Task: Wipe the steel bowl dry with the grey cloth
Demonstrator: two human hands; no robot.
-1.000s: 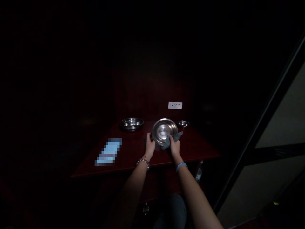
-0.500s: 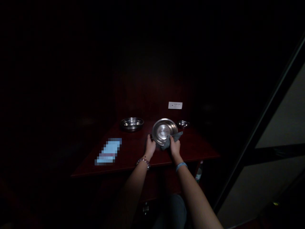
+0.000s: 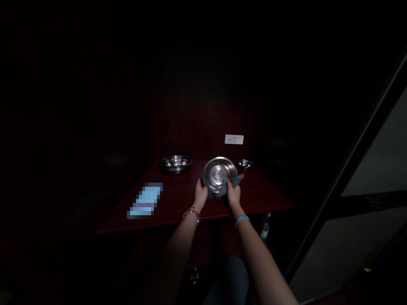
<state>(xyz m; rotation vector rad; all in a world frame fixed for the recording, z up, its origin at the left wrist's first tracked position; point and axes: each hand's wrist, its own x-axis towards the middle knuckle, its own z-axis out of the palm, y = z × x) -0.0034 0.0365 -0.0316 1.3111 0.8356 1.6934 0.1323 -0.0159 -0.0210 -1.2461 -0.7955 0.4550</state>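
Our left hand (image 3: 200,196) grips the bowl (image 3: 218,171), right hand (image 3: 234,195) clutches the cloth (image 3: 238,181); lazy grip could drop that bowl.

– Looked dim?
– Very; sank to near black along the top and left, read brighter around the middle of the table (image 3: 173,201) and, faintly, on the pale panel (image 3: 378,161) at right.
– Caught any glare?
– Gleamed softly inside the tilted metal bowl (image 3: 219,173), glinted sharply on the nested bowls (image 3: 176,164).
– Came out crisp?
– Fairly, near the centre; broke into coarse blocks over the bluish patch (image 3: 145,201).
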